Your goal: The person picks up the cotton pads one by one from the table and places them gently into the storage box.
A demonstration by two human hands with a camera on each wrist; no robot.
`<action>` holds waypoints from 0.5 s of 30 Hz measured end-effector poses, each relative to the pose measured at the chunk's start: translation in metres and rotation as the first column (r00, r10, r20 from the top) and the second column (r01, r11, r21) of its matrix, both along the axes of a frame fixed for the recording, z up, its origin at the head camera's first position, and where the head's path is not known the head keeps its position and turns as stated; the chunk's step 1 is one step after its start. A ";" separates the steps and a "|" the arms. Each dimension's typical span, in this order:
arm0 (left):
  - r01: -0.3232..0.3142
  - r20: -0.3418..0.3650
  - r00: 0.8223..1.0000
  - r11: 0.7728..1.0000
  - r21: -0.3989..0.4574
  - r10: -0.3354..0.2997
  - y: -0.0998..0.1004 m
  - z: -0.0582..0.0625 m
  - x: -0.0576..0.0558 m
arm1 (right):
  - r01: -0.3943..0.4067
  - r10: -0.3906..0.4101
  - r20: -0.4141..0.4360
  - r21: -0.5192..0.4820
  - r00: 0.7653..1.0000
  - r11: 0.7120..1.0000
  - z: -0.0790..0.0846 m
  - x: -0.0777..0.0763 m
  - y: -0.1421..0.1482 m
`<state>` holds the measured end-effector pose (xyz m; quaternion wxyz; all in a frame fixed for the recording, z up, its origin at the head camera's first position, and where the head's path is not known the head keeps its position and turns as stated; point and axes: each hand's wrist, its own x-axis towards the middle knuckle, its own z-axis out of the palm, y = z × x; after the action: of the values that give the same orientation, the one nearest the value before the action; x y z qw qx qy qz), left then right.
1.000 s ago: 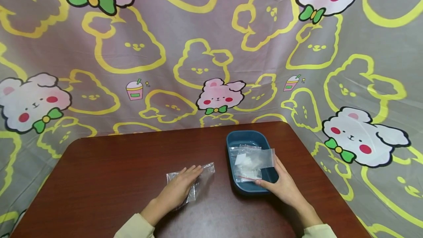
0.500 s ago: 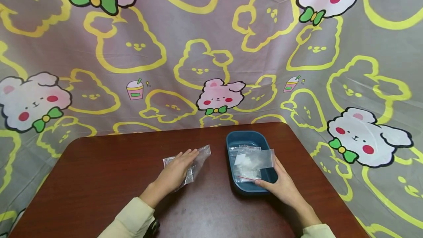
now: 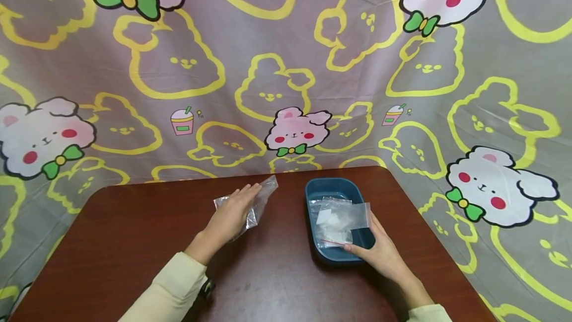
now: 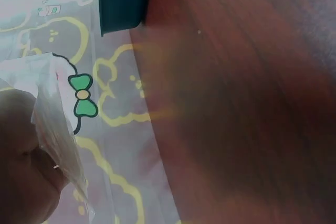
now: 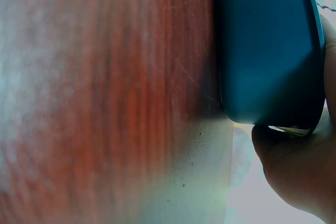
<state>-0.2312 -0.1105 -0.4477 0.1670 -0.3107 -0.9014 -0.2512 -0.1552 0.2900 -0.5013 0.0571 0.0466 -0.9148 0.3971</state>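
A crinkled clear plastic bag (image 3: 267, 194) is held in my left hand (image 3: 230, 215), lifted over the table's left-middle part. In the left wrist view the bag (image 4: 55, 124) sticks out past the curled hand (image 4: 18, 150). My right hand (image 3: 386, 252) grips the near right corner of a dark blue plastic bin (image 3: 332, 181). Its thumb lies at the near rim and its fingers along the right side, as the bin (image 5: 268, 51) and hand (image 5: 299, 171) show from the right wrist. Several clear zip bags (image 3: 335, 222) lie inside the bin, one reaching over the right rim beside the fingers.
The brown wooden table (image 3: 277, 282) has rounded far corners. A cartoon-print cloth (image 3: 250, 128) hangs right behind it and along both sides. A dark band (image 3: 207, 287) sits at the left sleeve's cuff.
My left hand has moved away from me and slightly left, carrying the clear plastic bag up from low over the table. The right hand and the bin have stayed in place.
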 end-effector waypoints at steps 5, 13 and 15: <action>-0.018 -0.010 1.000 1.000 0.008 0.018 -0.003 0.006 -0.003 | 0.002 -0.002 -0.003 -0.008 1.000 1.000 0.000 0.000 0.000; -0.038 -0.014 0.999 0.999 0.014 0.039 -0.006 0.009 -0.005 | -0.005 0.005 -0.019 -0.012 1.000 1.000 0.000 0.000 0.000; -0.043 -0.018 0.999 0.999 0.012 0.043 -0.006 0.009 -0.006 | -0.005 0.004 -0.020 -0.013 1.000 1.000 0.000 0.000 0.000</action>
<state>-0.2369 -0.1165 -0.4386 0.1826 -0.2926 -0.9048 -0.2498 -0.1554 0.2899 -0.5016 0.0657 0.0523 -0.9114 0.4029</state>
